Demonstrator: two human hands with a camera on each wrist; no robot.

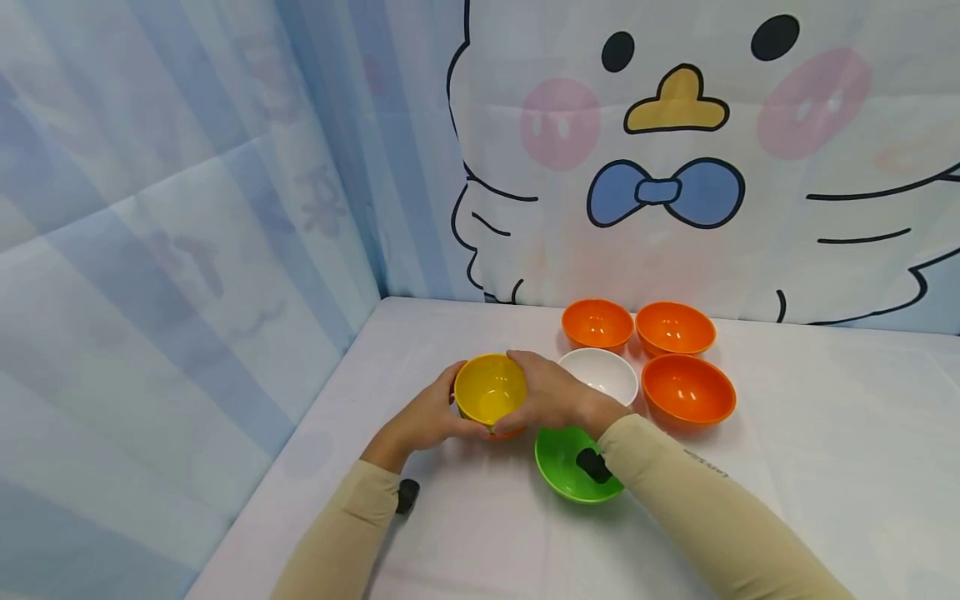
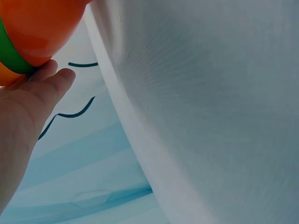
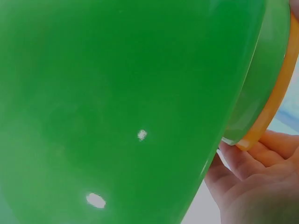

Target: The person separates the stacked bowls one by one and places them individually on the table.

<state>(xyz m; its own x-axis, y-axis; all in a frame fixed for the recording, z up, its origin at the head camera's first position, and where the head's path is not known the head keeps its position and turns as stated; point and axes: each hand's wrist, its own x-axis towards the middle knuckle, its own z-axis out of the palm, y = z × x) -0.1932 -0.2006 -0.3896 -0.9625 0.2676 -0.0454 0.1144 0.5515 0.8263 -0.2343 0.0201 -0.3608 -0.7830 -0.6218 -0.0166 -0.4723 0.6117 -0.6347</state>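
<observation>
Both hands grip a stack of bowls from opposite sides, at the left part of the table. A yellow bowl (image 1: 491, 387) is on top, its inside facing up. Below it, the left wrist view shows a green bowl's rim (image 2: 11, 53) and an orange bowl (image 2: 42, 28). My left hand (image 1: 431, 417) holds the left side, thumb in front. From the right, my right hand (image 1: 555, 392) holds the stack, its fingers partly hidden behind it. Under the right wrist sits a separate green bowl (image 1: 562, 462), which fills much of the right wrist view.
To the right stand a white bowl (image 1: 600, 373), partly behind the right hand, and three orange bowls: back left (image 1: 597, 321), back right (image 1: 675, 327) and front (image 1: 688, 390). A white cloth covers the table (image 1: 825, 467). Printed curtains (image 1: 187, 250) hang at the left and back.
</observation>
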